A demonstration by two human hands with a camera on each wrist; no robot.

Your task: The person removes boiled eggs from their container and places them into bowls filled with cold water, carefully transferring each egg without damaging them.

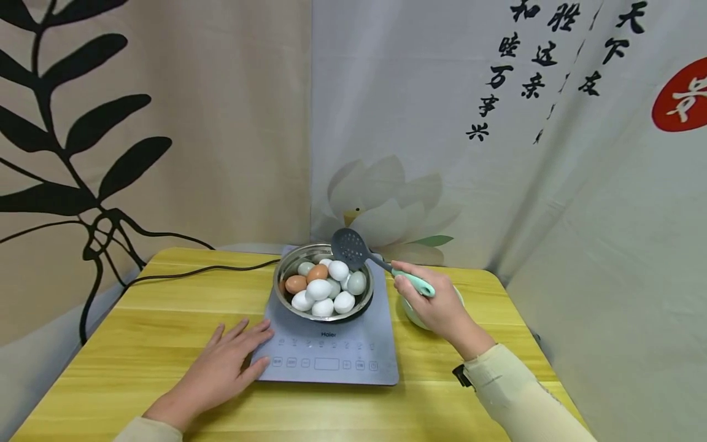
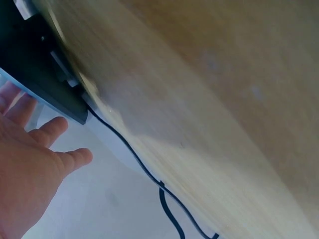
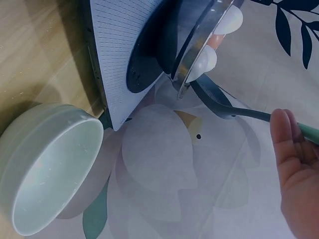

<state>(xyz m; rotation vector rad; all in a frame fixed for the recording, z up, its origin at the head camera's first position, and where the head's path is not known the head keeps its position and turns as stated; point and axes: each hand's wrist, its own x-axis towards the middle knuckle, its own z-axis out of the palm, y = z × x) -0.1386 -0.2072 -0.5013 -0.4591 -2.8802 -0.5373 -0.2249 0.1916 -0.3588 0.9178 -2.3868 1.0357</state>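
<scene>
A metal bowl (image 1: pixel 283 298) heaped with white, brown and pale greenish eggs (image 1: pixel 318 290) stands on a grey induction cooker (image 1: pixel 331 373). My right hand (image 1: pixel 436 304) grips the mint-green handle of a dark slotted spoon (image 1: pixel 349 247). The spoon's perforated head overlaps the bowl's far right rim in the head view; in the right wrist view the spoon (image 3: pixel 214 97) is right at the rim, beside the eggs. With fingers spread, my left hand (image 1: pixel 223 368) rests at the cooker's left edge. In the left wrist view, the left fingers (image 2: pixel 52 130) lie along that edge.
Partly hidden behind my right hand, a pale green bowl (image 3: pixel 55 169) stands to the right of the cooker. A black cord (image 1: pixel 204 269) crosses the wooden table (image 1: pixel 166 319) toward the left. Printed curtains (image 1: pixel 237 123) hang behind the table and along its right side.
</scene>
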